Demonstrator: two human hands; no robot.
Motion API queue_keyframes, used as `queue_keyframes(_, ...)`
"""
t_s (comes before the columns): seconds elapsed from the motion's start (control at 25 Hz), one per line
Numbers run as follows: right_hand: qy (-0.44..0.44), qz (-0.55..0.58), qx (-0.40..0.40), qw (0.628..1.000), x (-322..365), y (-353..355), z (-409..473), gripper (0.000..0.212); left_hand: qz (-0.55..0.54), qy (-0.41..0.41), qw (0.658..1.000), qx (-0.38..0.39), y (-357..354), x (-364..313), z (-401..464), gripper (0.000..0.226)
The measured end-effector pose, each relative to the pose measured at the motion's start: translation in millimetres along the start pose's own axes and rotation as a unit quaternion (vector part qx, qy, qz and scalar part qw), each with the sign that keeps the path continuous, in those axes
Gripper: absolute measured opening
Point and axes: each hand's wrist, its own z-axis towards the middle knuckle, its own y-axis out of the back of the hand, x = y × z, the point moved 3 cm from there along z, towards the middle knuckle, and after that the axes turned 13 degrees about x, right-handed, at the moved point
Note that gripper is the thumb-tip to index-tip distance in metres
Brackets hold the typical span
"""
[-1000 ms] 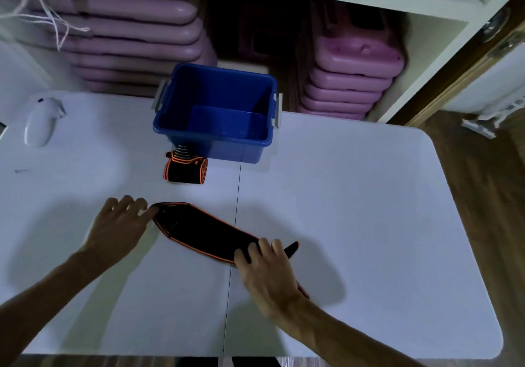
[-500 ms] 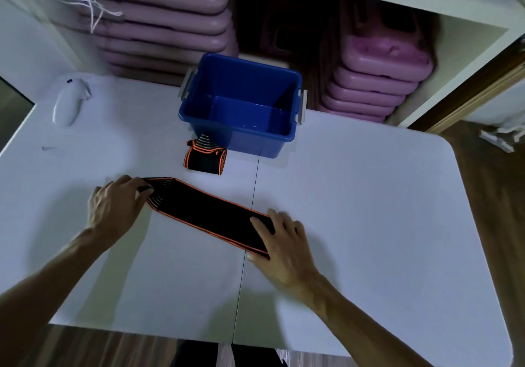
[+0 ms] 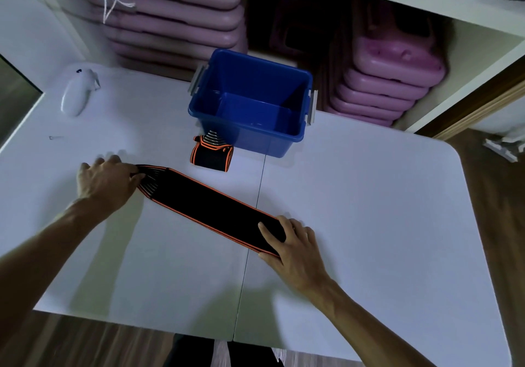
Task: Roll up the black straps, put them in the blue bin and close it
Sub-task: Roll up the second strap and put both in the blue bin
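The left hand (image 3: pixel 106 183) pinches the striped end of the flat strap (image 3: pixel 204 206), which lies diagonally across the table (image 3: pixel 369 210). A rolled strap (image 3: pixel 211 154) sits against the open bin (image 3: pixel 250 105). The right hand (image 3: pixel 292 243) lies open, fingers pressing the strap's near end. If either end slips, the roll could start crooked and come out loose. No lid is visible.

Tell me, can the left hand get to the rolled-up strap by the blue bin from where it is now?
Probably yes. The left hand is pinching one end of the flat strap, and only bare table lies between it and the rolled strap in front of the blue bin. It would have to release first.
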Motion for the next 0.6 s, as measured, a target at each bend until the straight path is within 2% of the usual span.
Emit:
queue_keyframes(0.16, 0.009, -0.007, -0.007, 1.0, 1, -5, -5, 0.066, 0.026, -0.03, 0.999, 0.011, 2, -1, 4, 0.032)
queue_keyframes(0.4, 0.031, -0.009, -0.019, 0.999, 0, -12, -7, 0.062, 0.027, 0.01, 0.999, 0.035, 5, 15, 12, 0.031)
queue_keyframes(0.6, 0.041, 0.015, -0.028, 0.999, 2, -16, -11, 0.058, -0.042, 0.009, 0.998, 0.038, 1, 11, 19, 0.028)
